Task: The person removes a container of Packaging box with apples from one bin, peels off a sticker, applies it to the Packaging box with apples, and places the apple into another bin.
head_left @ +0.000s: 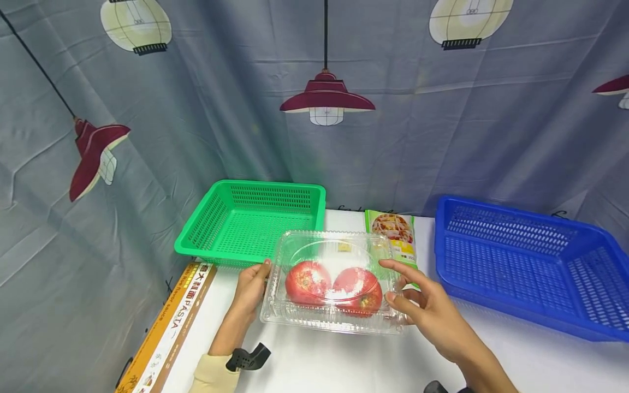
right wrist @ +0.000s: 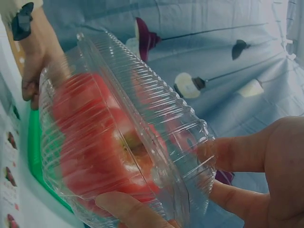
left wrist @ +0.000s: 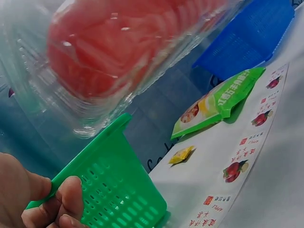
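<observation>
A clear plastic clamshell box [head_left: 290,248] with two red apples [head_left: 308,283] inside is held up over the table, its lid down. My right hand [head_left: 434,311] grips it at the right end; in the right wrist view, the thumb and fingers [right wrist: 237,154] spread around its corner. My left hand [head_left: 251,286] appears beside the box's left edge in the head view. In the left wrist view, the left thumb and curled fingers [left wrist: 71,199] pinch the rim of the green basket [left wrist: 121,183], and the box hangs above, apart from that hand.
Behind the box lies a green-and-yellow food packet [head_left: 400,234]. A small yellow packet [left wrist: 181,155] lies near it. At the right stands a blue basket [head_left: 511,267]. Printed PASTA strips [head_left: 182,327] run along the table's left edge; a grey curtain [head_left: 383,147] hangs behind.
</observation>
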The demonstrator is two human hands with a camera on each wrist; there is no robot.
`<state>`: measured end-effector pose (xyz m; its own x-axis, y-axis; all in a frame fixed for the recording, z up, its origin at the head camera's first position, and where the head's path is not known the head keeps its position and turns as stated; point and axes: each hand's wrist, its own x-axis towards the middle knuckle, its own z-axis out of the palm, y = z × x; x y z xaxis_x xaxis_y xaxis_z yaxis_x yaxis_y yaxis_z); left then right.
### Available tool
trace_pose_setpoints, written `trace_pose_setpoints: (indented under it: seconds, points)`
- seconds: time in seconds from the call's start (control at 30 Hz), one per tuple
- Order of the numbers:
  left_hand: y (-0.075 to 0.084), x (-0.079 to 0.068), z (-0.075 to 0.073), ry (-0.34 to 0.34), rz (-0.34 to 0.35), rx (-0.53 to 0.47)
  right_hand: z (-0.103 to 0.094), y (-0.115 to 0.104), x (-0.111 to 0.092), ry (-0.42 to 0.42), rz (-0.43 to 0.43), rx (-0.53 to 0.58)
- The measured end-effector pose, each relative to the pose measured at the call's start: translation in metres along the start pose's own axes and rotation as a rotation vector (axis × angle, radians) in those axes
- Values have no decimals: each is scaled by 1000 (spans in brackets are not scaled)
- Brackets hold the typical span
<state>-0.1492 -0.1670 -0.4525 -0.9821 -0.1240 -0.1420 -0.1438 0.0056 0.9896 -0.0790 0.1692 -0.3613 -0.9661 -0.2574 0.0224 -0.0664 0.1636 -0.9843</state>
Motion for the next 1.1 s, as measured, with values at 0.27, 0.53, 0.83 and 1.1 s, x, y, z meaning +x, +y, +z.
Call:
trace_pose_setpoints:
  seconds: [0.27, 0.53, 0.83, 1.1]
  points:
    - [0, 2, 1, 28, -23, 15, -2, 4, -14, -10, -18, 2]
    - [0, 4, 0, 18, -19, 11, 1, 11, -31, -20, -13, 14]
    - [-1, 4, -1, -9, -8, 22, 4, 25, -40, -25, 31, -1]
    - [-1, 3, -1, -9, -11, 24, 5, 49, -46, -58, -144, -55]
